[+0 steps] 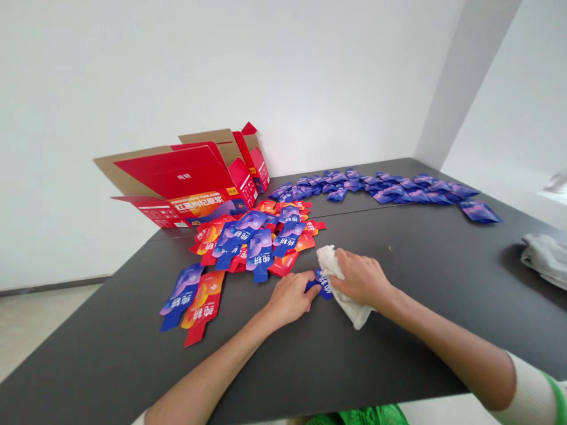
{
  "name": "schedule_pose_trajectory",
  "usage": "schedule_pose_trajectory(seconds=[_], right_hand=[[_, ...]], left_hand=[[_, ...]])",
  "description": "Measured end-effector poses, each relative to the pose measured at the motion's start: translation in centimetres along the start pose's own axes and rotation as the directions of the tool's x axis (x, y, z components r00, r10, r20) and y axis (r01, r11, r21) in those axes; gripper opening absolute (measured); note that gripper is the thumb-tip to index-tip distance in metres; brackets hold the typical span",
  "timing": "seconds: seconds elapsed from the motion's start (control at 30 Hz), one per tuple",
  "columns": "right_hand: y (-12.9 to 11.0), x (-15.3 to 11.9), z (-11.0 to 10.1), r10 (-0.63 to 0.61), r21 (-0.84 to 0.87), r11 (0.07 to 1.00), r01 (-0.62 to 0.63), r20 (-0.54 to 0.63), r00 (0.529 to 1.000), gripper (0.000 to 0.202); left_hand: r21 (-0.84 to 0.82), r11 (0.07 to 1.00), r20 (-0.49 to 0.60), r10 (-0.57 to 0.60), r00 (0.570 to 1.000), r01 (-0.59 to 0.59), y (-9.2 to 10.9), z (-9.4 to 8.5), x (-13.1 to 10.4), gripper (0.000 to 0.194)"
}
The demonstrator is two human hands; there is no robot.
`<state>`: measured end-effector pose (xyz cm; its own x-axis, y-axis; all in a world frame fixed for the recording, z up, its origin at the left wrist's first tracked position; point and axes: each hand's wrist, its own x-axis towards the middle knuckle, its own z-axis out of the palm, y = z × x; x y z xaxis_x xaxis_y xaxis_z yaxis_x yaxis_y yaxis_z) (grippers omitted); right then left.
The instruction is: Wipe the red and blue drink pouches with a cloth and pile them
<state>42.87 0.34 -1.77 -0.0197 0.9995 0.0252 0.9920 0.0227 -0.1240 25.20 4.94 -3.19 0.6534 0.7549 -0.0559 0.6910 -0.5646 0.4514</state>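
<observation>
On the dark table, my left hand (293, 297) pinches the spout end of a blue pouch (325, 287) lying flat. My right hand (361, 276) is closed on a white cloth (349, 304), which rests over the pouch's right part and covers it. A heap of red pouches (283, 264) with blue pouches (260, 251) on top lies just beyond my left hand. Left of that hand, one blue pouch (181, 295) and one red pouch (204, 304) lie side by side.
Two open red cartons (177, 177) stand at the back left, flaps raised. A long row of filled blue pouches (398, 190) runs along the table's back (443, 254) to the right. A grey-white cloth (547, 257) lies at the right edge. Behind is a white wall.
</observation>
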Motion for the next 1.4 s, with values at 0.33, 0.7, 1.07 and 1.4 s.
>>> schedule_pose_trajectory(seconds=[0.33,0.7,1.07,1.4], right_hand=[[0.3,0.0,0.3,-0.045,0.009,0.999,0.045,-0.003,0.999,0.033],[1.5,0.3,-0.2,0.066,0.015,0.998,-0.067,0.022,0.998,0.037],[7.1,2.1,-0.8,0.299,0.241,0.920,-0.310,0.082,0.951,0.045],[7.1,2.3,-0.5,0.208,0.382,0.903,-0.196,0.013,0.978,0.038]], left_hand=[[0.006,1.000,0.002,0.013,1.000,-0.013,-0.2,0.1,0.0,0.024],[0.019,0.999,-0.018,0.026,0.999,-0.026,-0.3,0.3,-0.1,0.025],[0.009,0.957,-0.126,0.289,0.949,-0.290,-0.8,-0.5,-0.8,0.069],[0.330,0.880,-0.183,0.415,0.891,-0.342,-1.3,0.6,0.6,0.032]])
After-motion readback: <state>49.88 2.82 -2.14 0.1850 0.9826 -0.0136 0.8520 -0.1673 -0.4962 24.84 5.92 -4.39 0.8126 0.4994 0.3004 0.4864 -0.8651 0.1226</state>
